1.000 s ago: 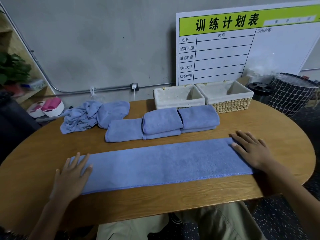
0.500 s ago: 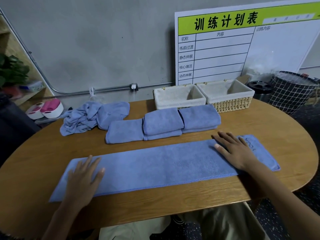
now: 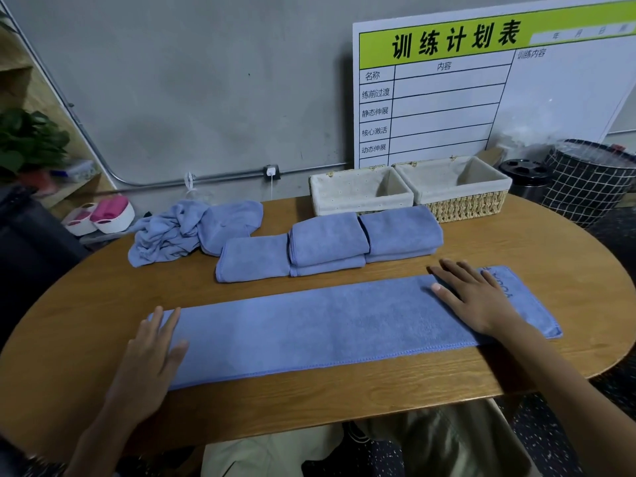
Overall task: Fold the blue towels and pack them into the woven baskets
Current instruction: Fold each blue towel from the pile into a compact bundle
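A long blue towel (image 3: 337, 321), folded into a narrow strip, lies flat across the front of the wooden table (image 3: 568, 256). My left hand (image 3: 151, 359) rests flat on its left end, fingers spread. My right hand (image 3: 475, 297) presses flat near its right end, with the towel's tip showing past it. Behind the strip sit three groups of folded blue towels (image 3: 327, 246) in a row. A crumpled blue towel pile (image 3: 186, 228) lies at the back left. Two lined woven baskets (image 3: 361, 191) (image 3: 457, 187) stand at the back, with nothing visible inside.
A large white planning board (image 3: 481, 91) with a green header leans on the wall behind the baskets. A black wire-grid bin (image 3: 592, 180) and a dark round container (image 3: 523, 173) stand right of the table. A plant (image 3: 27, 142) and pink-white tubs (image 3: 103, 215) sit at left.
Both hands slid inward along the strip, the right hand leftward uncovering the towel's right tip, and the left hand rightward.
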`<state>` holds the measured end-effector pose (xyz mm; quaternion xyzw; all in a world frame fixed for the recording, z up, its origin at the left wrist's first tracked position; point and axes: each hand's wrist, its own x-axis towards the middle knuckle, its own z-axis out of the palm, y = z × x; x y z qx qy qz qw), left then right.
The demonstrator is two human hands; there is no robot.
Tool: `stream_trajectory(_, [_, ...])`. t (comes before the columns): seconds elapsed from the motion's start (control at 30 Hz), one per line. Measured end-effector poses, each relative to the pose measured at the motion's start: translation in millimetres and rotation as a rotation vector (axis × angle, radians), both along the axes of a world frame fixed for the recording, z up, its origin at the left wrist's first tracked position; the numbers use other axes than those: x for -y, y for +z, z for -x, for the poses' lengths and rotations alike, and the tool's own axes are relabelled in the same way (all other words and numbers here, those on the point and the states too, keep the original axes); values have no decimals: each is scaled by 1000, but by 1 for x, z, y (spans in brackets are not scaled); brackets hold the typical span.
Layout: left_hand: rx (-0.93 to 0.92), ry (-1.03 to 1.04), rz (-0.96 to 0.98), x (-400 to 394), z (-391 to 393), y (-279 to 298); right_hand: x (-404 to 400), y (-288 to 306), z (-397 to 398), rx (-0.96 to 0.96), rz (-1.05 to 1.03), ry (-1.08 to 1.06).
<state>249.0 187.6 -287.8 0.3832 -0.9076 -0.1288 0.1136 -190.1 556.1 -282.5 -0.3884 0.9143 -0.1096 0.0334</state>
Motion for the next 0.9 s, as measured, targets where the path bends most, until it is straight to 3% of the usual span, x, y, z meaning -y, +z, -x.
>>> stream_trajectory(0.17, [327, 4, 141, 19, -9, -13, -1, 1, 0, 7, -15, -2])
stream_trajectory(0.4, [374, 35, 221, 6, -2, -4, -3, 1, 5, 14, 3, 14])
stream_trajectory(0.5, [180, -104, 355, -16, 13, 12, -13, -1, 18, -66, 82, 14])
stream_trajectory(0.6, [-131, -295, 254, -55, 60, 21, -32, 3, 36, -136, 131, -11])
stream_trajectory(0.77, [-211, -615, 61, -158, 178, 29, -69, 4, 66, -208, 155, -107])
stream_trajectory(0.9, [-225, -828, 31, -251, 269, 20, -84, 1, 86, -182, 217, -159])
